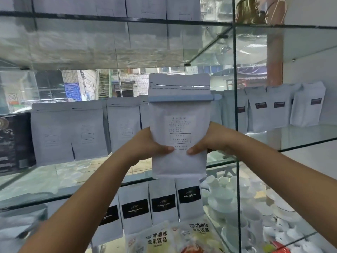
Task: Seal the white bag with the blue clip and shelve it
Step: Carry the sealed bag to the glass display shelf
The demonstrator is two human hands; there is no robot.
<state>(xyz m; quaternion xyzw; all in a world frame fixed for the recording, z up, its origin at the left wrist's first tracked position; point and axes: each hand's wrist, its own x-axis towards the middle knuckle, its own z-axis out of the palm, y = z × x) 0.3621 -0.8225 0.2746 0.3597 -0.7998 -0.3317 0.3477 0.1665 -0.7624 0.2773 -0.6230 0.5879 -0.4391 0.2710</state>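
I hold the white bag (179, 110) upright in the air in front of the middle glass shelf (76, 172). A blue clip (184, 98) runs across the bag just below its zip top and sticks out a little on the right. My left hand (153, 143) grips the bag's left side with the thumb on the front. My right hand (207, 141) grips the right side the same way. The bag's bottom edge hangs level with the shelf's front edge.
Other white bags (69, 132) stand at the back of the same shelf, left and right. A dark box (14, 143) stands at the far left. Bags with black labels (164, 201) fill the shelf below. White cups (228, 194) sit behind a vertical glass panel (236, 106) on the right.
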